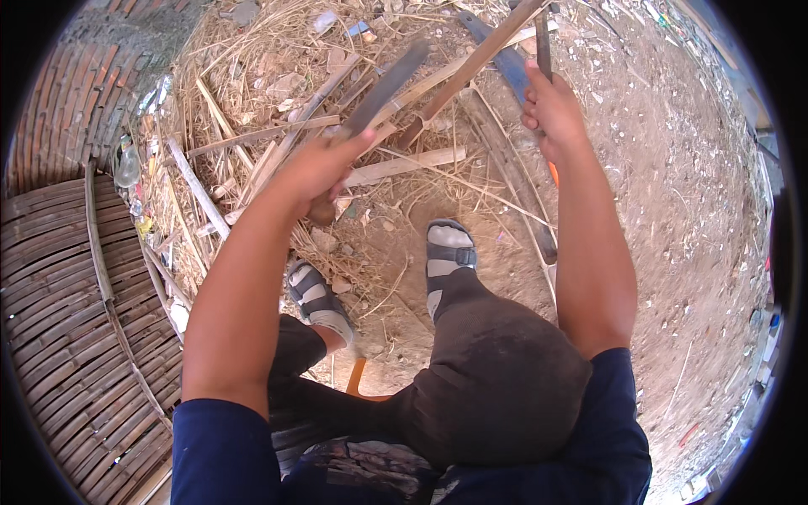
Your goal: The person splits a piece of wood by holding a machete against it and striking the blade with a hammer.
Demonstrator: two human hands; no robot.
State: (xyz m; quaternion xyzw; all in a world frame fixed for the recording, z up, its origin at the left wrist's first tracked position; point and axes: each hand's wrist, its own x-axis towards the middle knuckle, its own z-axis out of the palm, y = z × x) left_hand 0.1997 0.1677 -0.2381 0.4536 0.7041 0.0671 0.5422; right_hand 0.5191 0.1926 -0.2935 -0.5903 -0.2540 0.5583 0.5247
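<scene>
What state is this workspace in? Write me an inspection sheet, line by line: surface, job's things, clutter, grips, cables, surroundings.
Surface: bare soil, strewn with small debris.
Job's things: knife, blade blurred by motion; hammer, shaft dark, head at the picture's top edge; long wood piece lying between them in view.
Clutter: straw, loose sticks and a plank ahead of the feet; a blue strip partly hidden by the right arm's hand.
Grips: left grip closed on the knife's handle; right grip closed on the hammer's shaft.
Cables: nothing seen.
Surroundings: bamboo slats at left, stacked bricks beyond.
</scene>
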